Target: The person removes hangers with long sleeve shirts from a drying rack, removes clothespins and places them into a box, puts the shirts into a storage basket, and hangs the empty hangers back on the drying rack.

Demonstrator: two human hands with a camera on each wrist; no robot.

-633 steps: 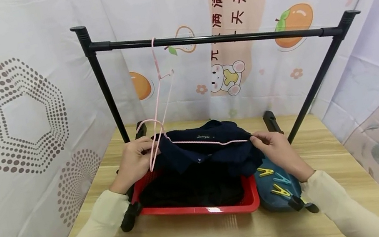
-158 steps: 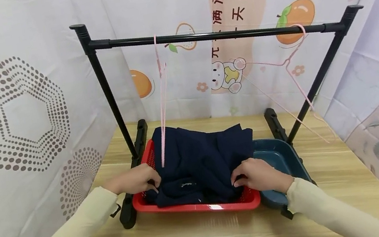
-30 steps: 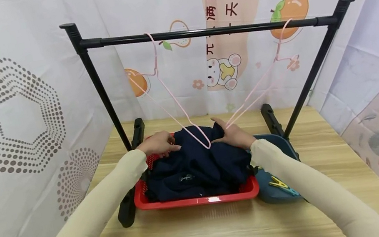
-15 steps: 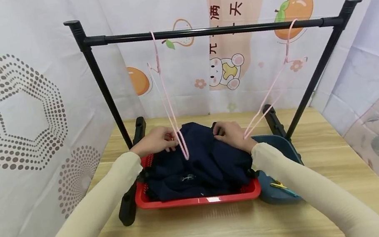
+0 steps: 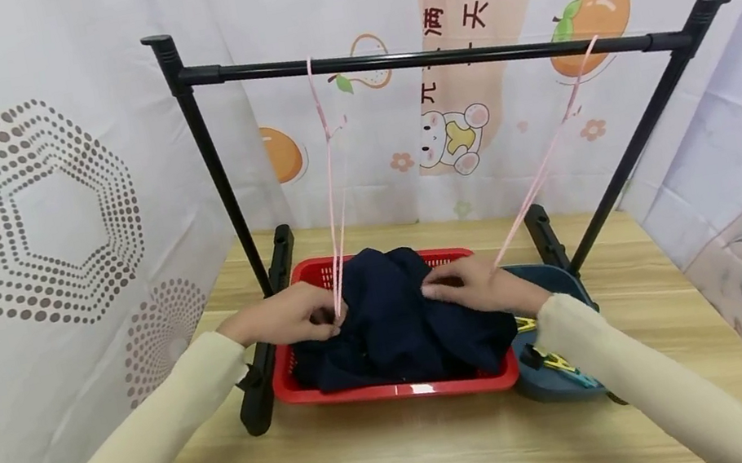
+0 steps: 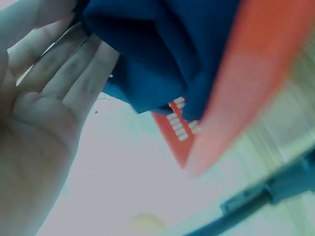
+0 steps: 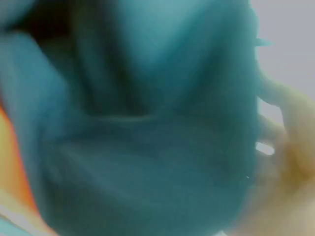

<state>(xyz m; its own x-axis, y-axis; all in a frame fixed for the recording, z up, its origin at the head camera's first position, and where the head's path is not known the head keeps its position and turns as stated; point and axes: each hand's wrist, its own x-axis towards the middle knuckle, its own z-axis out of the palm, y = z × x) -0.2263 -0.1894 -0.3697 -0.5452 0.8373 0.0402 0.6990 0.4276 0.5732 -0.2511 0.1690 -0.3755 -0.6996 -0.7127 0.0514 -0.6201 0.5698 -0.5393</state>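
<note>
A crumpled navy shirt (image 5: 394, 318) fills much of the red basket (image 5: 399, 392). My left hand (image 5: 292, 316) is at the shirt's left side and pinches its cloth between thumb and fingertips. In the left wrist view, the fingers (image 6: 74, 69) run up to the dark fabric, and their tips are partly hidden. On the other side my right hand (image 5: 473, 285) pinches a fold of the shirt. The right wrist view is blurred and mostly covered by the cloth (image 7: 147, 167), with the right hand (image 7: 290, 162) along its edge.
A black rack (image 5: 430, 57) spans the table over the basket. Two pink hangers hang from it: the left hanger (image 5: 331, 172) passes before my left hand, the right hanger (image 5: 545, 163) reaches my right hand. A blue tray (image 5: 551, 278) with clothespins (image 5: 561, 363) stands right of the basket.
Both hands have come from the basket's far side toward me, bringing the shirt's cloth along. The printed label is now covered and the basket's back rim shows. The hangers have swung.
</note>
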